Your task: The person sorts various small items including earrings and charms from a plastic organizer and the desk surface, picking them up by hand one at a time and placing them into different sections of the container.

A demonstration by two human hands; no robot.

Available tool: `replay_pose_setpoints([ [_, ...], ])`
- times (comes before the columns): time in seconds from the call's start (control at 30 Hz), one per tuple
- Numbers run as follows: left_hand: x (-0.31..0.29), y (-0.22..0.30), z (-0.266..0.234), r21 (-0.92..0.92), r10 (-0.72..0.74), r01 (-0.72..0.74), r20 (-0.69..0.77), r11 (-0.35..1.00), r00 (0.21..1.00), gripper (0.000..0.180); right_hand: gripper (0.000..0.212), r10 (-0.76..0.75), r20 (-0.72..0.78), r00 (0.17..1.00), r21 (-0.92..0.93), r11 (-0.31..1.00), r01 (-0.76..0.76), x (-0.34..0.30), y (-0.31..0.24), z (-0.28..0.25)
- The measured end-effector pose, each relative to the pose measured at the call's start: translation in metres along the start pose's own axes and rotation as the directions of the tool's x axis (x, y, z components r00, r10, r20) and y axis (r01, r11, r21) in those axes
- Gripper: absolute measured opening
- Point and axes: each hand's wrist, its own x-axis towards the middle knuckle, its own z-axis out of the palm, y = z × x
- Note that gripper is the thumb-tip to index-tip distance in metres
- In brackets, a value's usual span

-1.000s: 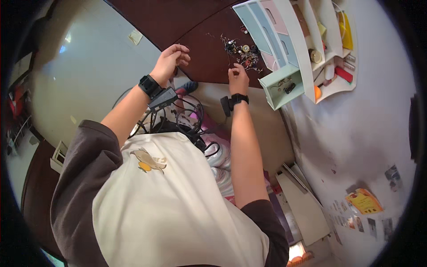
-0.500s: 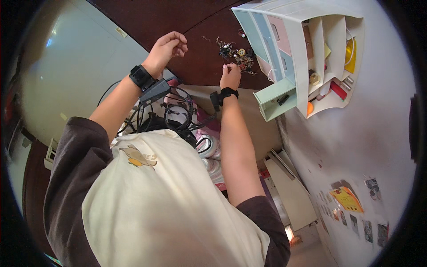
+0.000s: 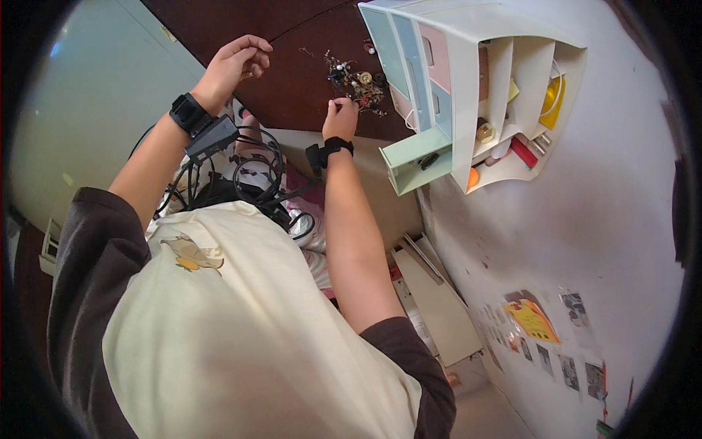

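Note:
A small tangled pile of jewellery (image 3: pixel 363 89), with beads, chains and a round gold-coloured piece, lies on the dark red-brown tabletop (image 3: pixel 300 88). My right hand (image 3: pixel 342 121) is at the pile's near edge, thumb and forefinger pinched together. Whatever is between those fingertips is too small to make out. Farther left, my left hand (image 3: pixel 235 64) hovers over the table's near edge, its fingers loosely bent and nothing visible in them. Both wrists wear black straps with small devices.
Right of the pile stands a white desktop organizer (image 3: pixel 462 95) with pastel drawers. Its green drawer (image 3: pixel 417 157) is pulled out toward me, and its compartments hold small items. Black cables (image 3: pixel 263 172) hang below my left wrist. A white wall (image 3: pixel 556 234) rises on the right.
The whole view has shifted, so the table and organizer sit farther left and slightly higher. My right hand stays pinched beside the pile, and the left hand keeps its loose curl.

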Motion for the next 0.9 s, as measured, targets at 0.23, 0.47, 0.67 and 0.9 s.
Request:
replay_pose_setpoints([
  [0.23, -0.004, -0.001, 0.012, 0.09, 0.0, 0.001, -0.005, 0.996, 1.0, 0.022, 0.024, -0.028, -0.087, 0.996, 0.177, 0.983, 0.043, -0.005, -0.006, 0.004],
  [0.47, -0.004, -0.017, 0.028, 0.151, 0.001, -0.012, 0.075, 0.988, 0.997, 0.021, 0.021, -0.075, -0.137, 0.988, 0.075, 0.993, 0.086, 0.0, 0.0, 0.003],
  [0.67, -0.007, -0.015, 0.031, 0.143, -0.015, 0.007, 0.055, 0.99, 0.998, 0.023, 0.019, 0.033, -0.075, 0.997, -0.016, 0.999, -0.035, -0.004, -0.014, 0.001],
  [0.9, -0.019, -0.019, 0.05, 0.09, 0.027, -0.03, 0.026, 0.995, 0.999, 0.024, 0.016, -0.16, -0.085, 0.984, 0.478, 0.86, 0.181, -0.02, -0.007, -0.014],
])
